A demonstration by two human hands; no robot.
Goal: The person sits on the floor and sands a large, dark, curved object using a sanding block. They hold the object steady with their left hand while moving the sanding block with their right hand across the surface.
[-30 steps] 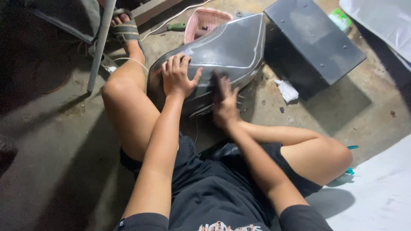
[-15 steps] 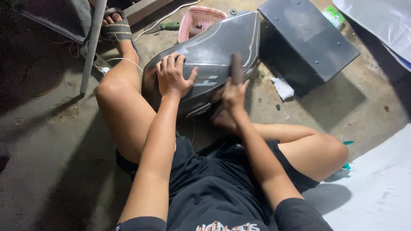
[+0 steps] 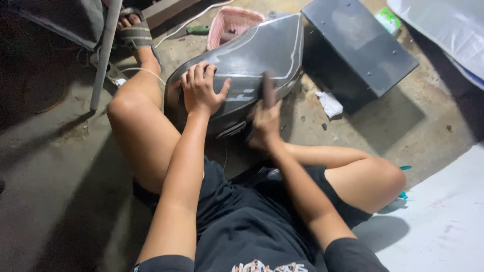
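Hands, two: left hand (image 3: 201, 90) spread flat on one grey panel (image 3: 252, 55), right hand (image 3: 265, 123) clenching one dark block (image 3: 268, 88).

Left hand (image 3: 201, 90) flat, fingers spread; right hand (image 3: 265, 121) in a closed grip.

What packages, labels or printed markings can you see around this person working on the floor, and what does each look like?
Small green and white packet: on the floor at the top right, beside the dark metal box; flat, rectangular.
White lettering mark: on the side of the grey curved panel, between the left hand and right hand; blurred.
Shirt print: bottom edge, white and orange on black.
No screens or signs.
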